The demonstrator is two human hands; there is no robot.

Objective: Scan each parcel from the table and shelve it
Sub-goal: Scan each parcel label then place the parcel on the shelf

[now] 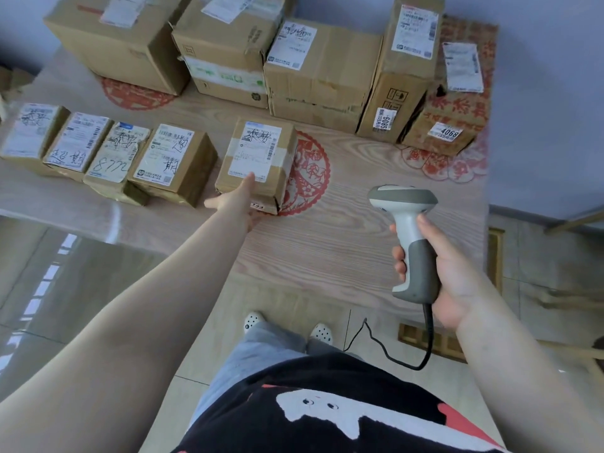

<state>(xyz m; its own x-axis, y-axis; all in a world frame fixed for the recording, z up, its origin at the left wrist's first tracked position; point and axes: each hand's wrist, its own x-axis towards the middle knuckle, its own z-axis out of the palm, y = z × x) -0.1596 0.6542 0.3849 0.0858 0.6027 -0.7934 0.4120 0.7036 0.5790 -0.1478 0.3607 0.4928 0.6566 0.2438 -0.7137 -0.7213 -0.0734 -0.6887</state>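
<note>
A small cardboard parcel (258,158) with a white label stands alone at the middle of the wooden table (343,243). My left hand (237,202) reaches out to its near face. One straight finger lies up over the top edge and the thumb is spread out to the left, off the box. My right hand (438,269) grips the handle of a grey-and-white barcode scanner (403,199). The scanner is held upright over the table's right part, its head towards the parcels, apart from the parcel. Its black cable (428,335) hangs down to the floor.
A row of several small labelled parcels (98,152) sits to the left of the reached one. Several bigger boxes (320,76) line the table's far side, with a red-printed box (454,125) at far right. Red paper-cut decorations lie on the table. My feet stand at its near edge.
</note>
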